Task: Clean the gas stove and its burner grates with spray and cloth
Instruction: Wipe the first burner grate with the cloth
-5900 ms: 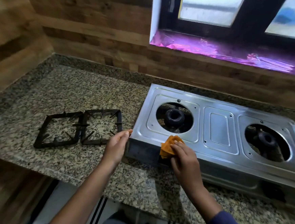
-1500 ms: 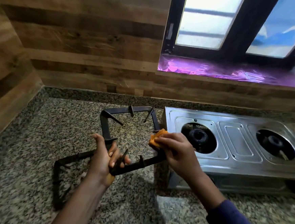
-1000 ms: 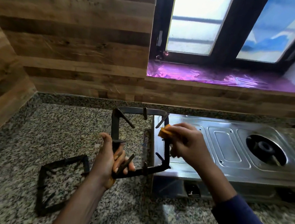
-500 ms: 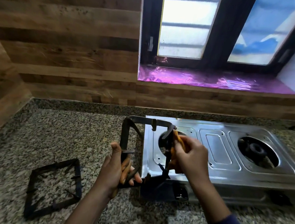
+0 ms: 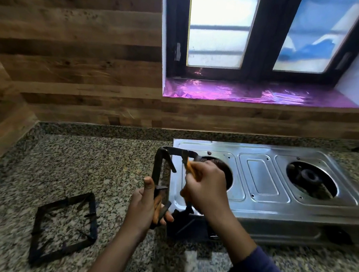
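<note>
So the grate (image 5: pixel 157 168) I'm working on is up in the air, stood on edge, right over the left end of the gas stove (image 5: pixel 261 178) where it meets the counter. My left hand (image 5: pixel 145 206) has it by the left-side bar, fingers curled round the metal and thumb pointing up along it. My right hand (image 5: pixel 206 187) is bunched round the orange cloth (image 5: pixel 190 167), pinching it against the grate near its top bar. Most of the cloth is buried in my fist, only a strip pokes out, so I can't tell exactly which bit of bar it's touching.

The other grate (image 5: pixel 93 217) lies flat on the granite counter (image 5: pixel 86 167), well off to the left of the stove. Stove top is bare steel, and the right burner (image 5: pixel 309 178) sits in its round opening; my hand covers most of the left opening. Blue sleeve (image 5: pixel 258 270) on my right arm, left forearm is bare. Behind it all there's a wood-plank wall (image 5: pixel 72 63) and a window with shiny purple foil on the sill (image 5: pixel 252 93).
</note>
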